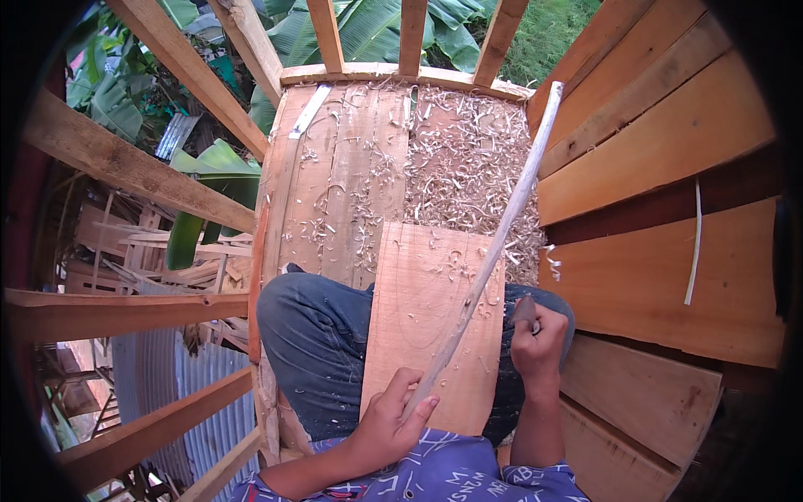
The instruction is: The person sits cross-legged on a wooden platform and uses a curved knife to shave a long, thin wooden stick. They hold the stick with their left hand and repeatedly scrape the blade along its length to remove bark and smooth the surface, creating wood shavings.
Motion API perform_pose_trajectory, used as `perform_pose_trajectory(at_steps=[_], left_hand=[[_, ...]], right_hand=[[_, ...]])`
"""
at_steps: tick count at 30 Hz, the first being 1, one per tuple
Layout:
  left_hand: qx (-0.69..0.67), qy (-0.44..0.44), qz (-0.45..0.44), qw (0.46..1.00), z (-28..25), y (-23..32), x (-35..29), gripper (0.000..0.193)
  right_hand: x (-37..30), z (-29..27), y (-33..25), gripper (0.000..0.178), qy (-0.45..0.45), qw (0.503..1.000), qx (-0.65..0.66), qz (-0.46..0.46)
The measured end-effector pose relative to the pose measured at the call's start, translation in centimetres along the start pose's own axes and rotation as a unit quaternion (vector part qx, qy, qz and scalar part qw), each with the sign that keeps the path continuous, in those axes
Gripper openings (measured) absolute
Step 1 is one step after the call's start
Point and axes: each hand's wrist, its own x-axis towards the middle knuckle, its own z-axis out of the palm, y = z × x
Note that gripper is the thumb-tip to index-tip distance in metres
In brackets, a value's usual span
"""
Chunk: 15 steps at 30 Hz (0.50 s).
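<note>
A long pale stick [492, 251], peeled of bark, slants from my lap up to the far right. Its near end is in my left hand [386, 428], with thumb and fingers closed round it. My right hand [539, 347] is a fist to the right of the stick, apart from it, over my right knee. From its top sticks the short grey blade of a knife [524, 310]; the handle is mostly hidden by the fingers. Under the stick a flat wooden board [431, 326] lies across my lap, with several shavings on it.
Curled shavings [464, 159] are strewn over the plank floor [347, 159], thickest at the far right. A flat pale strip [310, 110] lies at the far left. Wooden railing bars [146, 163] stand left and ahead; a plank wall [661, 276] rises close on the right.
</note>
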Motion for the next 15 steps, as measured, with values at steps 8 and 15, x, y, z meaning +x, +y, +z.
perform_pose_trajectory(at_steps=[8, 15], left_hand=[[0.004, -0.017, -0.008, 1.000, 0.1, 0.3, -0.3, 0.020], [-0.026, -0.051, 0.008, 0.998, 0.9, 0.0, -1.0, 0.017]], right_hand=[[-1.3, 1.5, -0.8, 0.028, -0.008, 0.987, -0.098, -0.129], [3.4, -0.1, 0.7, 0.020, 0.072, 0.997, 0.026, 0.020]])
